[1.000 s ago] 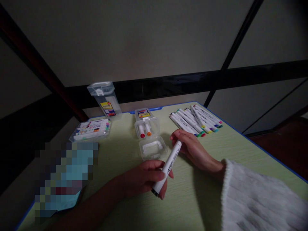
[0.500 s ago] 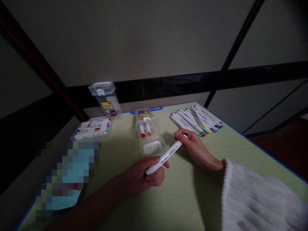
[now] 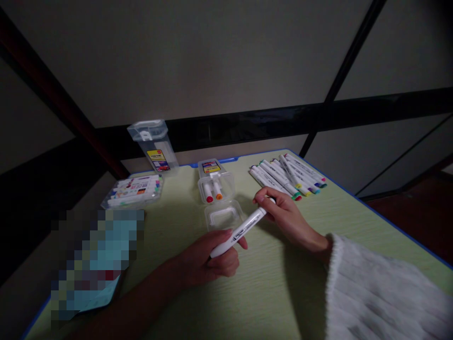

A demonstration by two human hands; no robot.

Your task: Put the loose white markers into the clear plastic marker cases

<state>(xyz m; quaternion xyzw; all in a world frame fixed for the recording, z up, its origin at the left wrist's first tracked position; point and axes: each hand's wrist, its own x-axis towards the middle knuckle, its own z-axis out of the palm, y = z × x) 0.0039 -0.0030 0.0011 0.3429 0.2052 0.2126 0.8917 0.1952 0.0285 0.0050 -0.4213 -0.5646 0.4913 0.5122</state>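
A white marker (image 3: 244,226) slants between both hands above the table. My left hand (image 3: 212,259) is closed around its lower end, and my right hand (image 3: 281,210) pinches the upper end, where a dark tip shows. Just beyond the marker lies a clear plastic box (image 3: 229,188) with its lid (image 3: 222,216) open toward me. Inside it are a red-ended marker (image 3: 208,192) and an orange-ended marker (image 3: 218,190). Past my right hand, several white markers (image 3: 283,177) with coloured ends lie in a loose pile.
At the back left stands a clear case (image 3: 154,146) with a yellow label. A clear pack of markers (image 3: 134,191) lies in front of it. Nearer on the left is a blurred-out flat device (image 3: 109,250). The table (image 3: 170,236) has a blue edge, with panels behind.
The marker has turned a little in my fingers, so its printed lettering now shows more. Both hands keep nearly the same place and hold.
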